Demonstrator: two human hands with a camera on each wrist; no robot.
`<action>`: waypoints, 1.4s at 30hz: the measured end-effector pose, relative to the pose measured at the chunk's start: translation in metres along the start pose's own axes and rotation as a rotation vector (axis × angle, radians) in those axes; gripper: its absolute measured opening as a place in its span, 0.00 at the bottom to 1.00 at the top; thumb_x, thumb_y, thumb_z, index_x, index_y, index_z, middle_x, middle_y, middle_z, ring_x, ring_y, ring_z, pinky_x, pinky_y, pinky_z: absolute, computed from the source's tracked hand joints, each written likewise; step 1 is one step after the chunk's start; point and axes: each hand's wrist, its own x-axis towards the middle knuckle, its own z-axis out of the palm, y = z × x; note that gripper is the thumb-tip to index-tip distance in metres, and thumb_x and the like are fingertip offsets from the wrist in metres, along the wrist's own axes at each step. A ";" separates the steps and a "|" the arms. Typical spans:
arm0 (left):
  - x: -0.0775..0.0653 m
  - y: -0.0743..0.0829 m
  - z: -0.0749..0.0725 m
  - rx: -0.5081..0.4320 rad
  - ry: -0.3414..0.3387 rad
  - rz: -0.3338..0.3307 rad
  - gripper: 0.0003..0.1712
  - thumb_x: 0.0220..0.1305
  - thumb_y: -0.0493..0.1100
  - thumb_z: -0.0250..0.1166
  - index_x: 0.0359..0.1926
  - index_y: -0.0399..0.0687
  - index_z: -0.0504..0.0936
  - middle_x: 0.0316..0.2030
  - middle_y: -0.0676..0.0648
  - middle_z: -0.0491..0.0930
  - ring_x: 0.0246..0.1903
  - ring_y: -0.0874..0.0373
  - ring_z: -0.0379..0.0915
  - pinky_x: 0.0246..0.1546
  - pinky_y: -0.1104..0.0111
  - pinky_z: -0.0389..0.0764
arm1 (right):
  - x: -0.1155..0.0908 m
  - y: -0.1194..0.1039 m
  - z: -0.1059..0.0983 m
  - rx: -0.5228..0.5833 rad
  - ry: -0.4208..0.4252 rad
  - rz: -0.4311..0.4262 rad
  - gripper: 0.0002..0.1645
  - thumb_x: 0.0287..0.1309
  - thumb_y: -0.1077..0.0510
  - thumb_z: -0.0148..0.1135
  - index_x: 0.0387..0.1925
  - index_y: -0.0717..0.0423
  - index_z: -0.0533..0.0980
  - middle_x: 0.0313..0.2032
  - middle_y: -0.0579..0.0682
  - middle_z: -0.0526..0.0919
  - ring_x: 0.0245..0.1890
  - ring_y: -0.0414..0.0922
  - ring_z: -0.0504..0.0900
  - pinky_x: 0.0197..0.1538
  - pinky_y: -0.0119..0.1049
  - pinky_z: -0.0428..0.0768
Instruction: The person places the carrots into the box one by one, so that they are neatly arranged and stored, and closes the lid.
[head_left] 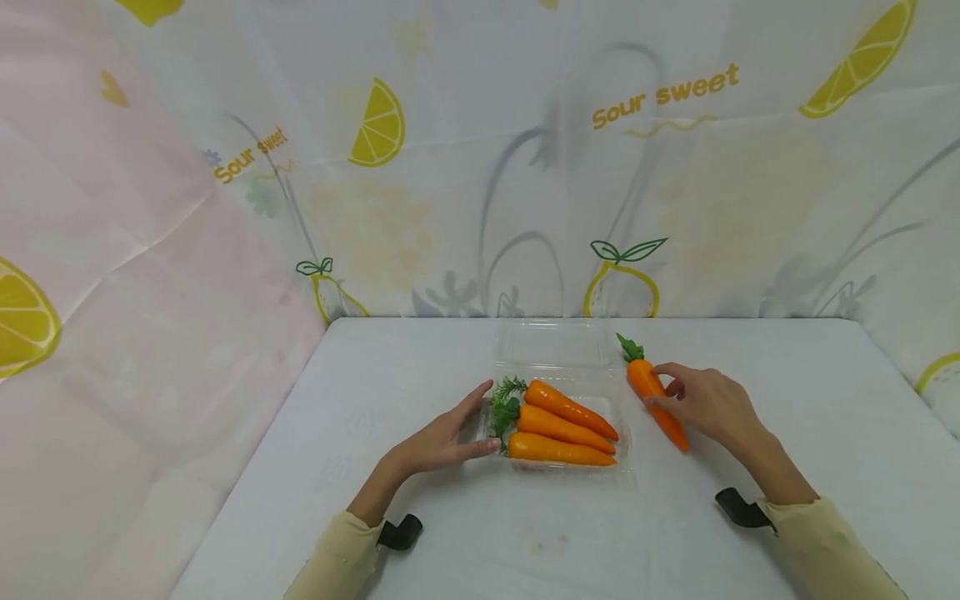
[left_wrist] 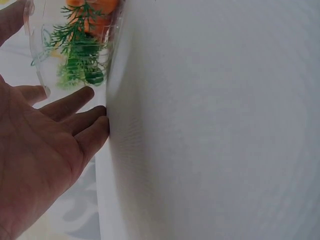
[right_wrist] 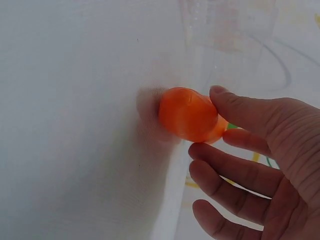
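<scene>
A clear plastic clamshell box (head_left: 626,442) lies with its lid (head_left: 555,343) folded back. Inside are three orange carrots (head_left: 566,427) side by side, green tops to the left. My left hand (head_left: 450,437) spreads its thumb and fingers along the box's left edge. Its fingers are nearly straight beside the leafy tops (left_wrist: 82,55) in the left wrist view. To the right of the box, another carrot (head_left: 651,387) slants with its leaves pointing away. My right hand (head_left: 708,404) pinches this carrot between thumb and fingers; the right wrist view shows its tip end-on, with the other fingers loosely bent.
A white table (head_left: 420,358) carries everything, its far edge against a cloth backdrop (head_left: 480,192) printed with lemons and words. Black straps with camera mounts (head_left: 401,532) sit at both wrists, by the pale yellow sleeves (head_left: 337,560).
</scene>
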 end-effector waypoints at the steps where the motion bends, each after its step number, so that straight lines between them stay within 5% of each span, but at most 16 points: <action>1: 0.000 0.000 0.000 -0.003 0.001 0.000 0.53 0.63 0.67 0.61 0.79 0.64 0.42 0.74 0.44 0.55 0.72 0.49 0.52 0.68 0.46 0.57 | 0.000 0.000 0.000 0.000 -0.003 0.002 0.30 0.55 0.47 0.72 0.54 0.59 0.77 0.32 0.51 0.85 0.25 0.43 0.75 0.26 0.34 0.73; 18: 0.000 -0.001 0.001 -0.006 0.001 0.005 0.53 0.63 0.67 0.61 0.79 0.63 0.42 0.75 0.45 0.54 0.72 0.48 0.51 0.68 0.45 0.56 | 0.001 0.000 0.001 0.035 -0.029 0.045 0.31 0.56 0.47 0.71 0.56 0.59 0.76 0.30 0.52 0.86 0.24 0.44 0.78 0.25 0.35 0.75; 42: 0.002 -0.004 0.001 0.003 -0.005 -0.009 0.53 0.63 0.68 0.61 0.79 0.68 0.41 0.74 0.45 0.55 0.72 0.49 0.51 0.69 0.47 0.56 | -0.008 -0.008 -0.015 0.063 0.064 -0.004 0.27 0.55 0.50 0.71 0.53 0.58 0.78 0.31 0.52 0.86 0.25 0.44 0.78 0.27 0.35 0.74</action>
